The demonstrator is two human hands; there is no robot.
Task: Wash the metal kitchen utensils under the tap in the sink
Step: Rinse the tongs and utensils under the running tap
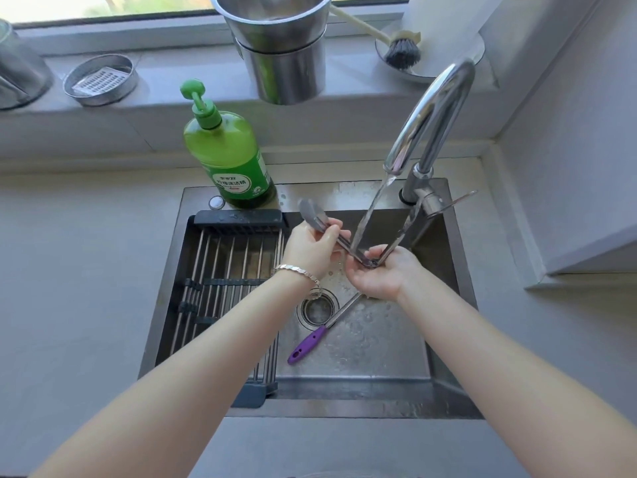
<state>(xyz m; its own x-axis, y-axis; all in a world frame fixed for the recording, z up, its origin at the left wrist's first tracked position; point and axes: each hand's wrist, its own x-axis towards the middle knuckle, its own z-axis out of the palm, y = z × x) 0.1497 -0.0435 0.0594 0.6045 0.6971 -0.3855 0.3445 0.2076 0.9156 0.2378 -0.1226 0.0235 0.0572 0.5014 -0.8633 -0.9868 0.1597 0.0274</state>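
Observation:
Metal tongs [312,212] are spread wide in a V over the sink [458,270]. My left hand [312,250] grips one arm of the tongs near its grey tip. My right hand [379,274] cups the hinge end from below, with the other arm rising toward the tap base. Water runs from the curved chrome tap [434,112] onto the tongs just above the hinge. A utensil with a purple handle [306,345] lies on the sink floor beside the drain [317,308]; its far end is hidden under my right hand.
A roll-up drying rack [220,270] covers the sink's left part. A green soap bottle [227,157] stands at the sink's back edge. On the sill are stacked steel pots [279,46], a round tin [100,79] and a dish brush [401,51].

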